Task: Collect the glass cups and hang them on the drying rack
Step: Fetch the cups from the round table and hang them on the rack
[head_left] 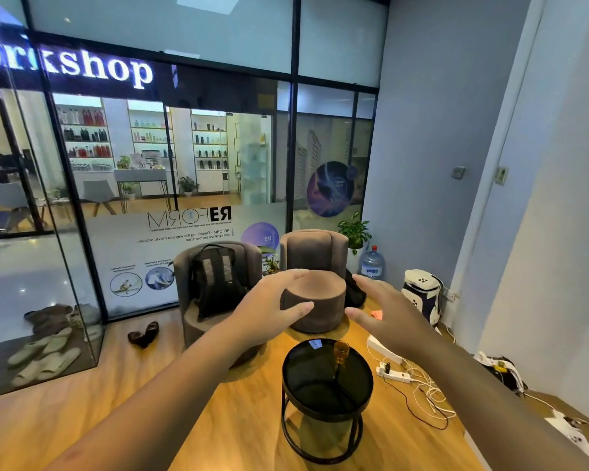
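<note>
An amber glass cup (341, 350) stands upright near the far right rim of a round black side table (320, 396) with a dark glass top. Both my arms are stretched forward above and beyond the table. My left hand (272, 309) is open with fingers spread, held in the air left of the cup. My right hand (381, 309) is also open, palm facing left, above and to the right of the cup. Neither hand touches anything. No drying rack is visible.
Two brown armchairs (315, 277) stand behind the table, the left one (187, 314) holding a black backpack (216, 280). A power strip with tangled cables (412, 382) lies on the wooden floor to the right. Shoes (143, 333), a water bottle (372, 263) and a glass wall lie beyond.
</note>
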Demonstrator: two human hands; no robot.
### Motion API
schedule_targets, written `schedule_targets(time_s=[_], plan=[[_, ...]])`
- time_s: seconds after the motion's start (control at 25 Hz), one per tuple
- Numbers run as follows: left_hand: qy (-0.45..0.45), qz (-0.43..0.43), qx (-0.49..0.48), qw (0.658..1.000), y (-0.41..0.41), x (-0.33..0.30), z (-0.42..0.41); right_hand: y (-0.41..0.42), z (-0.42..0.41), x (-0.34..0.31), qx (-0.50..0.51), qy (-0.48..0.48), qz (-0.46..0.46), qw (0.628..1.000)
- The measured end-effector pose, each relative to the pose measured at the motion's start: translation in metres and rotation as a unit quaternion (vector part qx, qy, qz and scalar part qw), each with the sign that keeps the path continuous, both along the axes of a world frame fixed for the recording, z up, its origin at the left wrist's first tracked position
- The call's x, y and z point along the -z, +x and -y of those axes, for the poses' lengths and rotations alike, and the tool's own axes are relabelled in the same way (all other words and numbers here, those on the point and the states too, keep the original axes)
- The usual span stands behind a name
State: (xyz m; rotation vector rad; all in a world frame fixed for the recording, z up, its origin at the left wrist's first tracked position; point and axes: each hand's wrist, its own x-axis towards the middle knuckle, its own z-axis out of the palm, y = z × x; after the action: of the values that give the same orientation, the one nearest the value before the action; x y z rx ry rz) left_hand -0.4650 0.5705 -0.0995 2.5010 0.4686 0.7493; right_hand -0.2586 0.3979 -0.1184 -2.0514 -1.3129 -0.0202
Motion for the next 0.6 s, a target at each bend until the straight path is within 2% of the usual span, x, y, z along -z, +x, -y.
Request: schedule_targets(time_s=[0.2, 0.6], plan=[[-0.006, -0.015, 0.030, 0.999, 0.045, 0.009, -0.096, 0.020, -0.087, 0.002, 0.023, 0.003, -0.004, 1.000], [-0.010, -0.014, 0.043, 0.999, 0.140, 0.024, -0.208, 0.100, -0.197, 0.014, 0.036, -0.006, -0.020, 0.999]])
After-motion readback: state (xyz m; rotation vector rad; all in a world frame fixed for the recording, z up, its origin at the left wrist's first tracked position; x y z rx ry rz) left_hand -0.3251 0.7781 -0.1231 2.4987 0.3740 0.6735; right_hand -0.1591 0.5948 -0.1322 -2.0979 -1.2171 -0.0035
